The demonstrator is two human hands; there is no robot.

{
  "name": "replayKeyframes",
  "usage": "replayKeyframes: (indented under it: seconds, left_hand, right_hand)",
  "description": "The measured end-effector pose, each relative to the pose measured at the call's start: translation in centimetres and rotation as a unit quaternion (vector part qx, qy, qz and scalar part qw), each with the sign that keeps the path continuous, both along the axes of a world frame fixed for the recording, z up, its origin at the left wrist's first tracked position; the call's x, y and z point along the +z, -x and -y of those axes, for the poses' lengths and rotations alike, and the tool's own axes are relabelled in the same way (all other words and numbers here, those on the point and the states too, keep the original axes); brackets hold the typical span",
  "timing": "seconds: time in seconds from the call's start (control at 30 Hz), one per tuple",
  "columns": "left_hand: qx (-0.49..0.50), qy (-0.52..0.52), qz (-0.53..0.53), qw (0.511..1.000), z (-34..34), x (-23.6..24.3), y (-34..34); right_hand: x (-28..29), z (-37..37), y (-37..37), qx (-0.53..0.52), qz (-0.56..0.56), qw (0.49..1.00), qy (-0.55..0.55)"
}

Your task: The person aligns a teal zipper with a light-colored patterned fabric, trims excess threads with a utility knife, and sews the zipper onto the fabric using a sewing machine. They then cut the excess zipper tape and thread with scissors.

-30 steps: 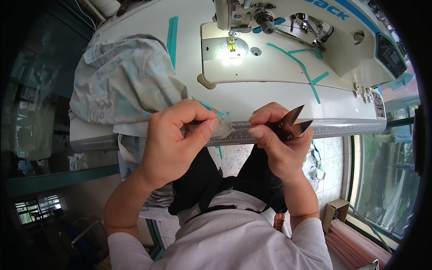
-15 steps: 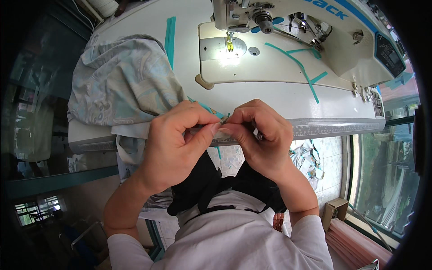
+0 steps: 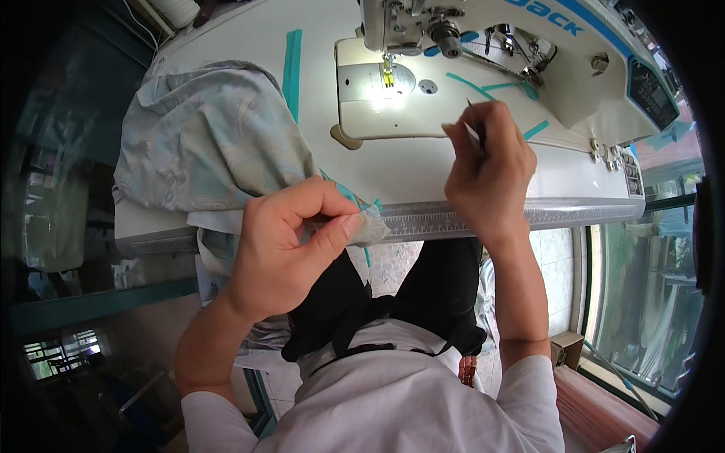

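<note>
My left hand pinches the end of a pale fabric piece with teal trim at the table's front edge. That piece joins a heap of grey and pale-blue patterned cloth lying to its left. My right hand is raised to the right, in front of the sewing machine's bed, with its fingers closed on dark metal thread snips; most of the snips is hidden by the fingers.
A white sewing machine with a lit needle area stands at the back right. Teal strips lie on the white table, whose front edge carries a grey ruler strip. Bobbins sit at the right.
My right hand came in to meet the left at the fabric's end, then moved up and right, away from it, still holding the snips. My left hand stays nearly in place.
</note>
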State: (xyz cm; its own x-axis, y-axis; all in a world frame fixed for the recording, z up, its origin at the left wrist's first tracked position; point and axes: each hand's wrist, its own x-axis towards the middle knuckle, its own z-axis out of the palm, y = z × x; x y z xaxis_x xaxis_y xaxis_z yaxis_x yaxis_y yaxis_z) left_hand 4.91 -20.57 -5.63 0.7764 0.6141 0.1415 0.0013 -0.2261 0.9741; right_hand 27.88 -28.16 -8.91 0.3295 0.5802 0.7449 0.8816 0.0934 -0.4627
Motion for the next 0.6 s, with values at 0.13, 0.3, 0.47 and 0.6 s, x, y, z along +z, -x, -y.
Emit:
replayKeyframes:
  seconds: [0.13,0.3,0.47,0.6]
  left_hand:
    - [0.012,0.040,0.011,0.999,-0.5,-0.2,0.1]
    - [0.062,0.102,0.013,0.993,-0.1,0.1,0.4]
    - [0.071,0.127,0.005,0.989,-0.6,0.0,0.2]
    - [0.075,0.125,0.001,0.989,-0.2,0.4,-0.1]
  right_hand:
    - [0.4,1.4,2.0,0.126,-0.219,0.968,0.010]
    - [-1.5,3.6,2.1,0.199,-0.270,0.939,0.075]
    - [-0.8,3.2,3.7,0.264,-0.242,0.934,0.017]
    - [0.1,2.3,4.7,0.279,-0.177,0.944,0.003]
